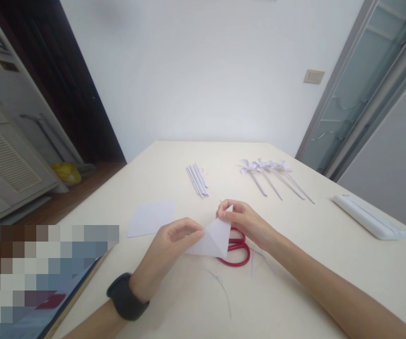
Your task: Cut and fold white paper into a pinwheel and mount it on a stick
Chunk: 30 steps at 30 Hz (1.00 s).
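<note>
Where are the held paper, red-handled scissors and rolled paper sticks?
Held paper (pixel 218 236): head view, middle of its visible face.
Red-handled scissors (pixel 238 264): head view, rim of nearer handle loop.
Rolled paper sticks (pixel 198 181): head view, middle of bundle.

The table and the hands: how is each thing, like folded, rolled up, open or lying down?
Held paper: creased, pinched by left hand and right hand
Scissors: lying down; blades hidden, so can't tell if open
Paper sticks: rolled up, lying together
Pinwheels: on sticks, lying down
Flat paper: unfolded
Thin strip: loose, bent
Black wristband: worn
</note>
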Available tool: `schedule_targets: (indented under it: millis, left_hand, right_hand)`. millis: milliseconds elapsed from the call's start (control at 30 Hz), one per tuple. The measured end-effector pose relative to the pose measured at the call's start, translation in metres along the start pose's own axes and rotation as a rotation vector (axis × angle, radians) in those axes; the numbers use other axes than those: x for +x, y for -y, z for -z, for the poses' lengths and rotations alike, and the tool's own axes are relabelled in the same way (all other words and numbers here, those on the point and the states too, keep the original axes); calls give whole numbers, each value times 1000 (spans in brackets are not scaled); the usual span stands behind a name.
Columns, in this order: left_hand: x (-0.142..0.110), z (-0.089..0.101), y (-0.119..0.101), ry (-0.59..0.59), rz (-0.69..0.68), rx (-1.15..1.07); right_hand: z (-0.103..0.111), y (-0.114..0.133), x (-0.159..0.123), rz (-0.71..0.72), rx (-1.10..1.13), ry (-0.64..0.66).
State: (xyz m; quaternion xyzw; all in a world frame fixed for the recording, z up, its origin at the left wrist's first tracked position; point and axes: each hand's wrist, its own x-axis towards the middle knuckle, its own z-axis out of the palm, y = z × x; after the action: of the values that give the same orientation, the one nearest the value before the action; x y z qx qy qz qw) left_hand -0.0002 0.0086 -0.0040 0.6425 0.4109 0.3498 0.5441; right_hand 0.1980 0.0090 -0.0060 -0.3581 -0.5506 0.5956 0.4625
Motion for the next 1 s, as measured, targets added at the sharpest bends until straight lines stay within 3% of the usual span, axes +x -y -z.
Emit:
schedule_targets:
  millis: [433,833,1000]
  left_hand:
    - [-1,-1,-7,110,-30,77]
    - [-2,-3,-13,120,-41,76]
    - [-2,-1,-11,94,-21,109]
  right_hand:
    - [-18,-3,-8,-162,8,84]
    - [-17,3,-11,-251,83,151]
    - [-6,5,-7,-241,65,159]
